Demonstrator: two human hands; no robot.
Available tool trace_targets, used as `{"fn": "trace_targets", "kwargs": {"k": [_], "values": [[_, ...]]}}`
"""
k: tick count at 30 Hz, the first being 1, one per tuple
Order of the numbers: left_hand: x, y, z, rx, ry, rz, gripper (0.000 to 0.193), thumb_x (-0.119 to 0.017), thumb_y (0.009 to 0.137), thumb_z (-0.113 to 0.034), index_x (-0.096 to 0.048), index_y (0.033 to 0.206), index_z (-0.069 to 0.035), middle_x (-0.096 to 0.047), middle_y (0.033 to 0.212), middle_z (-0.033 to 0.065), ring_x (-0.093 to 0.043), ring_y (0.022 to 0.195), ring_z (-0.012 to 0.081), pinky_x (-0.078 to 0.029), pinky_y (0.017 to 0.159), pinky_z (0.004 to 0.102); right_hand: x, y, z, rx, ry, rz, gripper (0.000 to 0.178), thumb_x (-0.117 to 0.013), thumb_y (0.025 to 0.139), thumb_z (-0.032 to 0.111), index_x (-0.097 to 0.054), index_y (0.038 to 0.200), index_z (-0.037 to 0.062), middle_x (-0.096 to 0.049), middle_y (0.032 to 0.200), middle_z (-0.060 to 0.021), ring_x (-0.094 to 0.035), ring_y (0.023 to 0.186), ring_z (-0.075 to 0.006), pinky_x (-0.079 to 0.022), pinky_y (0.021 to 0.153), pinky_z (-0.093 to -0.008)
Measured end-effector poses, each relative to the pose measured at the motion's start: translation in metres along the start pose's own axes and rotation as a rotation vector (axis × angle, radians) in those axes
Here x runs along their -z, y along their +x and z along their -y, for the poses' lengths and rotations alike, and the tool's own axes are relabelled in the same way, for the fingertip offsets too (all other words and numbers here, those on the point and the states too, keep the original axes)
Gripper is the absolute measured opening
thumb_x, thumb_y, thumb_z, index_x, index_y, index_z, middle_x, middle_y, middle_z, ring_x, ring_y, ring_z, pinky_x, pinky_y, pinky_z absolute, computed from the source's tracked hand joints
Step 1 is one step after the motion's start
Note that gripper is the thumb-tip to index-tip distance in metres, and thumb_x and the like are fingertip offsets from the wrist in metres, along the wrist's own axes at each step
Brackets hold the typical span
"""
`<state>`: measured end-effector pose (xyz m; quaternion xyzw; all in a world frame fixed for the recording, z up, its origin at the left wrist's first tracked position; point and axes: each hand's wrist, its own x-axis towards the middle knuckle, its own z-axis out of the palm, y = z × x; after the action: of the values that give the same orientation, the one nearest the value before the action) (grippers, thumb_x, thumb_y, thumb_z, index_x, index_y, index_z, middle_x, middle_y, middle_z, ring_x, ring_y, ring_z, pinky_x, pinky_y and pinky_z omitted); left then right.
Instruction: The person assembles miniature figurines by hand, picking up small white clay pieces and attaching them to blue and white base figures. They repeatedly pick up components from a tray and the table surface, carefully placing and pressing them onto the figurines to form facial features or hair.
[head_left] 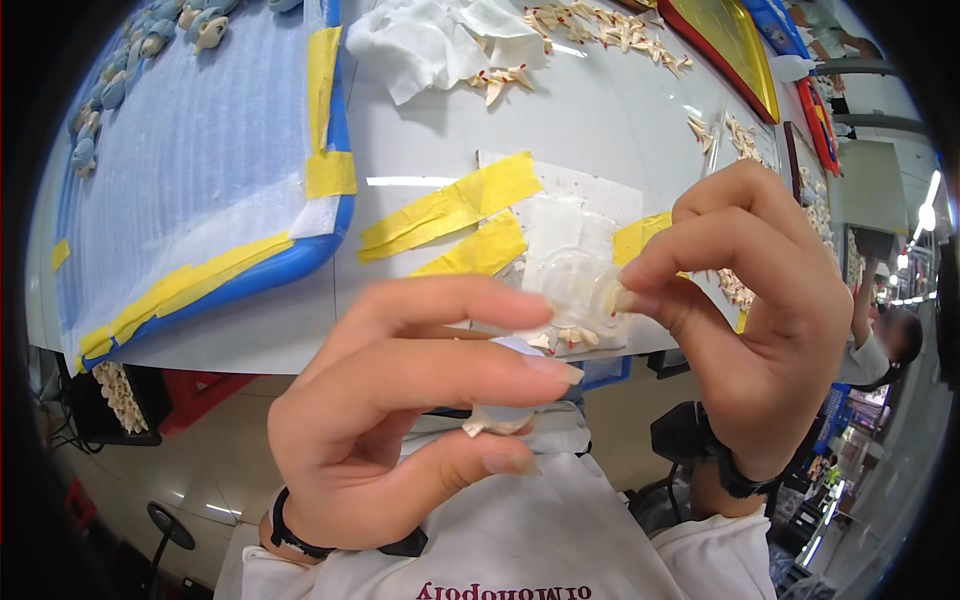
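My left hand (390, 400) is closed, fingers and thumb round a small light blue and white figure part (503, 416). The fingers hide most of that part; a cream tip shows at its lower left. To the right, my right hand (750, 290) pinches a tiny cream-coloured piece (613, 299) between thumb and forefinger. Its fingertips are at the right rim of a clear round dish (565, 275), which sits on a white board (590, 190) taped to the table. Several small cream pieces with red tips (575, 338) lie by the board's near edge.
A blue-rimmed tray (345, 215) lined with pale foam stands left, with several blue figure heads (210, 30) at its far end. Yellow tape strips (450, 205) lie beside the board. Behind are a crumpled white cloth (420, 45), more cream pieces (630, 30) and a gold tray (730, 50).
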<state>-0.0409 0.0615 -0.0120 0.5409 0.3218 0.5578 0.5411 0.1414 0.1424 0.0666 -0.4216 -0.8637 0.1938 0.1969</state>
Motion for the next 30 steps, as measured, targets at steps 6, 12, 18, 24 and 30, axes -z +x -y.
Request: {"fn": "trace_targets", "kwargs": {"k": [6,12,18,24,30], "values": [[-0.011,0.001,-0.005,0.064,-0.109,-0.06,0.04,-0.075,0.071,-0.013,-0.051,0.1,0.001,-0.05,0.1,0.0194,-0.062,0.075,0.0225,-0.051,0.062,0.0256,-0.003,-0.015,-0.003,0.109,0.625,0.027,0.016,-0.066,0.065,-0.006,-0.054,0.071,0.0029,-0.047,0.072,-0.0056,-0.044,0.063,-0.0123,-0.036,0.057,-0.021],[-0.015,0.001,0.0,-0.052,-0.043,-0.043,0.028,-0.071,0.072,-0.007,-0.055,0.093,0.003,-0.052,0.096,0.0197,-0.06,0.077,0.0216,-0.05,0.069,0.0276,-0.023,-0.043,0.008,0.044,0.647,-0.059,0.02,-0.066,0.071,-0.005,-0.053,0.08,0.0079,-0.048,0.075,-0.0054,-0.043,0.06,-0.0086,-0.034,0.052,-0.0186],[-0.025,0.001,-0.016,-0.158,0.235,-0.079,0.022,-0.053,0.067,0.012,-0.058,0.087,0.004,-0.055,0.093,0.0213,-0.06,0.077,0.0222,-0.05,0.07,0.0274,-0.015,-0.041,-0.001,0.336,0.425,-0.055,0.029,-0.063,0.065,-0.01,-0.052,0.084,0.0086,-0.052,0.072,-0.0063,-0.046,0.057,-0.0131,-0.035,0.052,-0.0215],[-0.034,0.003,-0.022,-0.203,0.385,-0.114,0.024,-0.064,0.065,0.008,-0.06,0.087,0.001,-0.057,0.089,0.0189,-0.059,0.075,0.0232,-0.05,0.067,0.0268,-0.009,-0.043,0.009,0.16,0.499,-0.013,0.033,-0.07,0.064,-0.005,-0.05,0.088,0.0072,-0.054,0.08,-0.0094,-0.051,0.064,-0.0151,-0.041,0.059,-0.0255],[-0.05,0.019,-0.017,-0.386,0.814,0.034,0.035,-0.078,0.062,-0.019,-0.059,0.088,-0.006,-0.057,0.089,0.0127,-0.053,0.076,0.0241,-0.046,0.066,0.0319,-0.005,-0.06,0.012,-0.435,1.125,-0.004,0.044,-0.077,0.065,0.007,-0.051,0.1,-0.0011,-0.055,0.094,-0.0126,-0.056,0.081,-0.0182,-0.046,0.072,-0.0282]]}}
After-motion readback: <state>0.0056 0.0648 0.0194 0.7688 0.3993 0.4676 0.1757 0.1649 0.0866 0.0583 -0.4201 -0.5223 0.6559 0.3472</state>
